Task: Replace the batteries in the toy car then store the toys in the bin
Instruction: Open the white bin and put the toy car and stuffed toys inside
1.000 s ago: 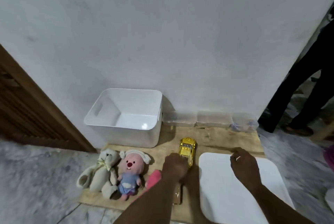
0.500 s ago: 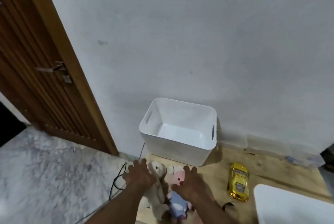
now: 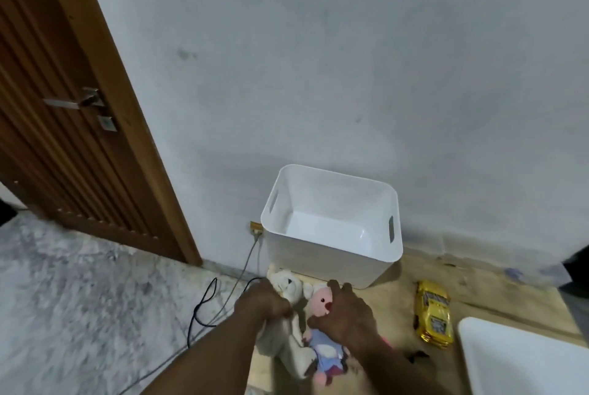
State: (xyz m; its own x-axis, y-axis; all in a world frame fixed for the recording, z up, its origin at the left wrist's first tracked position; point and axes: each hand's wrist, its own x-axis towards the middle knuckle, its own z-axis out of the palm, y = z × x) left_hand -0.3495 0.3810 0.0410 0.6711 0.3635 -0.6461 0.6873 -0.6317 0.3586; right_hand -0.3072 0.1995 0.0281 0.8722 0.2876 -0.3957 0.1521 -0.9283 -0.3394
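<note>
**Both hands take the soft toys in front of the bin**

The left hand (image 3: 263,302) is closed in a fist round the cream bear (image 3: 287,286) just under its head. The right hand (image 3: 345,311) lies on the pink doll (image 3: 322,297), with the thumb across it below the face and the fingers curved over the head. Both toys lie side by side and touching. Their long axes run from the person to the wall, heads toward the bin (image 3: 318,262).

The bin stands open just behind the heads, against the wall. The yellow toy car (image 3: 433,315) lies apart to the right on the wooden board (image 3: 478,295). Its long axis also runs toward the wall, but I cannot tell which end is the front. Bare board is free between the doll and the car. A white lid (image 3: 522,359) fills the right lower corner, and cables (image 3: 204,305) lie on the floor to the left.

Half a second ago both hands were spread flat on the toys. Now the left one has closed on the bear.
</note>
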